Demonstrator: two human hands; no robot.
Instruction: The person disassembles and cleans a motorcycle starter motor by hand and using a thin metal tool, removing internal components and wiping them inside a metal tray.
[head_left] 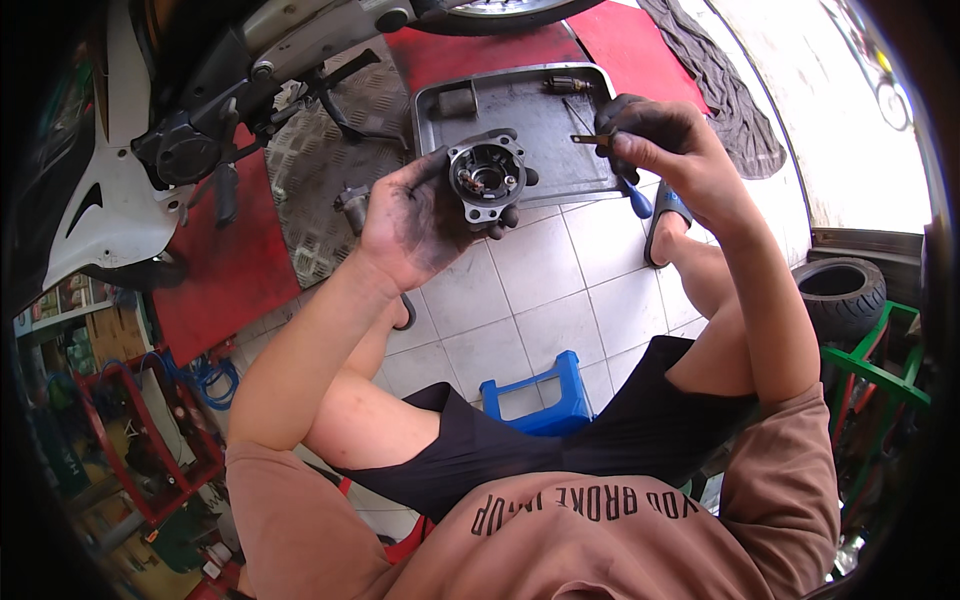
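Cupping a round grey metal housing, left hand, palm blackened; housing's open face up, at the left side of a grey tray in head view. Right hand pinches a small flat piece, seemingly brass-coloured, exact form too small to tell, toward the tray's right side. Dark cylindrical part at tray's far right. Blue stool nearer, on white tiles.

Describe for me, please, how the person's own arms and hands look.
The short brown fabric sleeves leave the forearms bare. The left hand and right hand are ungloved, both with dark, grime-smudged fingers.
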